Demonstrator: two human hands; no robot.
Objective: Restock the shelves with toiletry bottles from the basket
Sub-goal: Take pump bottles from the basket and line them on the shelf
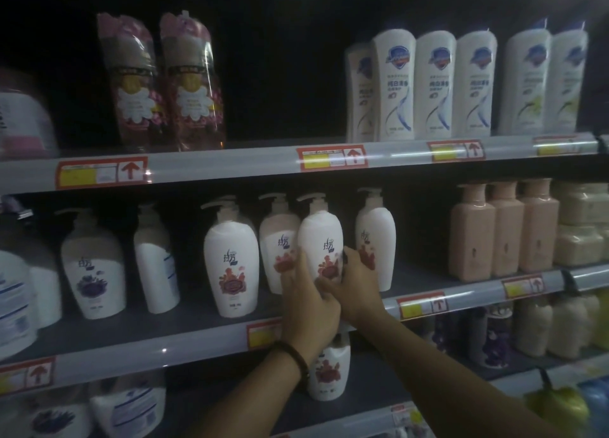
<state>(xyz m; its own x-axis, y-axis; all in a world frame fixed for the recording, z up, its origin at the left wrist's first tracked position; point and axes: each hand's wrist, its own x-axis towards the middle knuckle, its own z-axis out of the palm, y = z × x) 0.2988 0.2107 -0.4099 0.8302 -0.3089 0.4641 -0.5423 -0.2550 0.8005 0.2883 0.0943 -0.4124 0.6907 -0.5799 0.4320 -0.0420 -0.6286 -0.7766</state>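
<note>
Step in hand: placement. Left hand (309, 305) and right hand (357, 292) are together, clamped on the lower body of a pump bottle (321, 233), upright at the middle shelf (204, 338) front among matching stock (230, 256). Base hidden, seating unconfirmed. Next move, as judged: seat it, square the label, release

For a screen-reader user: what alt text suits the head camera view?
A left hand and right hand grip a white pump bottle with a red flower label at the middle shelf, among matching bottles. Pink bottles stand to its right; white shield-logo bottles line the upper shelf.
</note>
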